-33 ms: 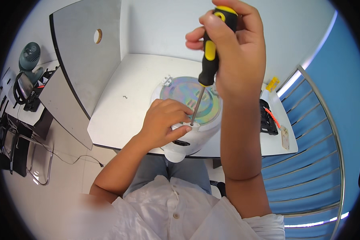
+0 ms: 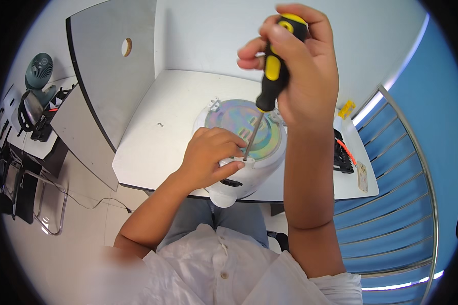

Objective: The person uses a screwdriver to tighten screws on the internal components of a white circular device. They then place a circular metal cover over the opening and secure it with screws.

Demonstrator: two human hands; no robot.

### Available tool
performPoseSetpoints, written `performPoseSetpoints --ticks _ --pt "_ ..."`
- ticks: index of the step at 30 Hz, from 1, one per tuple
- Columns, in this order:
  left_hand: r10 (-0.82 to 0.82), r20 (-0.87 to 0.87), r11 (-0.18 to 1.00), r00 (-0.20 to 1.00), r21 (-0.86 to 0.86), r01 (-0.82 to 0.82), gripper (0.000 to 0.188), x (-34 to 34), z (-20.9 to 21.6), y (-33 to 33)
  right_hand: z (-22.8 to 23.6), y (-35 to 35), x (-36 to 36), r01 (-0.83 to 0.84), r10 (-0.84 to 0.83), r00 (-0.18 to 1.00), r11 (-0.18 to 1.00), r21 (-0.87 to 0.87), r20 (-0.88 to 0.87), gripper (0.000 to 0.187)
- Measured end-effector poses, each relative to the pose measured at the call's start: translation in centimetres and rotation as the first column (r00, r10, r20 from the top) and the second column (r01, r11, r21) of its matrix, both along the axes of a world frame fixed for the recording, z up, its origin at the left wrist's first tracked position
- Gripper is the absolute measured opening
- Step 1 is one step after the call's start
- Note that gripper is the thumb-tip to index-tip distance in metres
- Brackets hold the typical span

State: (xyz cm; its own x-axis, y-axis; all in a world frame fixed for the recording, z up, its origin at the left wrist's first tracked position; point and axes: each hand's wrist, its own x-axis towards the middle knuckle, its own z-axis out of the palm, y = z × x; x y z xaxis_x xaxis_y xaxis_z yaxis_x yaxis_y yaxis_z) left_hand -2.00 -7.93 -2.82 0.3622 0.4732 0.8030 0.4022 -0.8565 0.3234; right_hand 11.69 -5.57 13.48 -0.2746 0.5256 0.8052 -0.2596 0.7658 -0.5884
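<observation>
A white rounded appliance [image 2: 254, 178] with an iridescent metal base plate [image 2: 224, 118] sits bottom up at the table's front edge; it looks like a rice cooker. High over it, my right hand [image 2: 310, 76] is closed round the black and yellow handle of a screwdriver [image 2: 273, 68]. The shaft slants down to the left, and its tip meets a small white tab at the plate's near rim. My left hand [image 2: 208, 152] lies on the appliance's near left side, thumb and index finger apart on either side of the tip. Any screw under the tip is too small to make out.
The white table [image 2: 152, 137] has a grey partition [image 2: 112, 66] on its left and a small metal piece [image 2: 160, 124] lying on it. Right of my forearm are a black tool case [image 2: 342, 157], an orange-red tool [image 2: 346, 150] and a yellow object [image 2: 346, 109]. A metal railing [image 2: 422, 162] stands beyond.
The screwdriver's handle has tipped slightly to the right and down with my right hand, its tip staying at the tab. My left hand has barely moved.
</observation>
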Motion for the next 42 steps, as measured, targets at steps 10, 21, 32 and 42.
performPoseSetpoints --ticks 10,21,32,42 --pt "0.025 0.004 1.000 1.000 0.013 -0.025 0.016 -0.1 -0.4 -0.1 0.4 5.3 1.2 -0.925 0.936 0.343 0.350 -0.150 0.074 0.038" --pt "0.045 0.012 0.999 0.999 -0.023 -0.045 0.014 -0.4 -0.6 -0.1 -1.3 -1.3 -2.1 0.377 -0.381 0.924 0.923 0.076 0.036 0.034" --pt "0.022 0.005 1.000 1.000 -0.014 -0.022 0.015 -0.1 -0.3 -0.1 -0.8 3.2 0.1 -0.686 0.682 0.721 0.727 0.006 -0.123 0.038" --pt "-0.001 0.113 0.990 0.994 -0.141 0.017 0.038 -0.5 3.2 -1.5 2.3 0.8 2.2 -0.062 0.013 0.922 0.991 0.116 0.386 0.044"
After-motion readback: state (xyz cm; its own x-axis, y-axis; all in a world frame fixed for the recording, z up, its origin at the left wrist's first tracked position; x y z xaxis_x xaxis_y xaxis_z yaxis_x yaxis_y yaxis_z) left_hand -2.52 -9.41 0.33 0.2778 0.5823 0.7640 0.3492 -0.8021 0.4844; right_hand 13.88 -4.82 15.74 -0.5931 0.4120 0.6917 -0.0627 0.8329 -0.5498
